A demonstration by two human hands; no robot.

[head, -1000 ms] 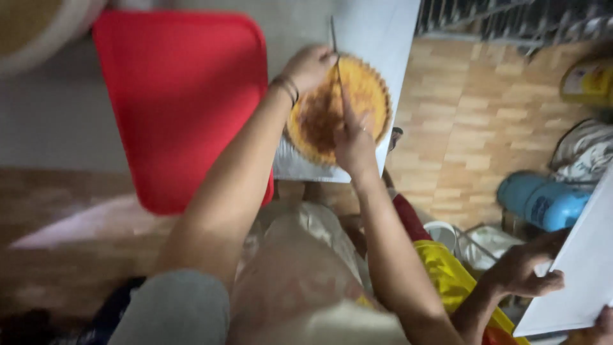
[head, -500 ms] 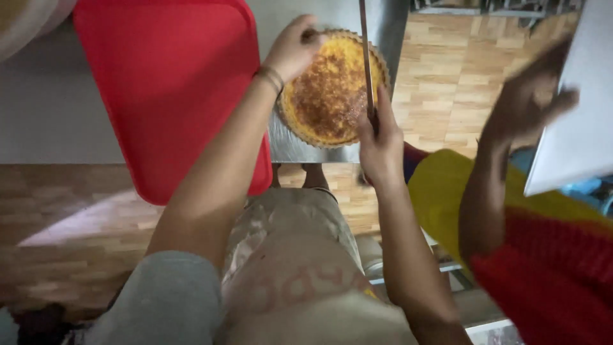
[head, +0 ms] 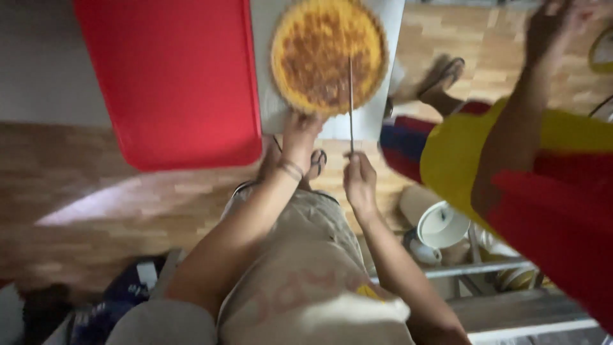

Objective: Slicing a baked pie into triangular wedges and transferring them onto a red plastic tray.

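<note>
A round golden-brown pie [head: 329, 54] with a crimped edge lies on a white board [head: 268, 38] at the counter's edge. My left hand [head: 300, 131] grips the pie's near rim; a bracelet circles that wrist. My right hand [head: 359, 182] is closed on the handle of a long thin knife [head: 350, 102], whose blade reaches up across the right part of the pie.
A large red tray [head: 172, 76] lies left of the board. Another person in yellow and red clothing [head: 511, 166] stands close on the right, arm raised. Below are a wooden floor [head: 96, 204], a white lidded pot [head: 440, 223] and a metal rack [head: 479, 268].
The view has shifted, so the pie sits higher in frame. My hands have drawn back to its near edge. The person on the right has come closer.
</note>
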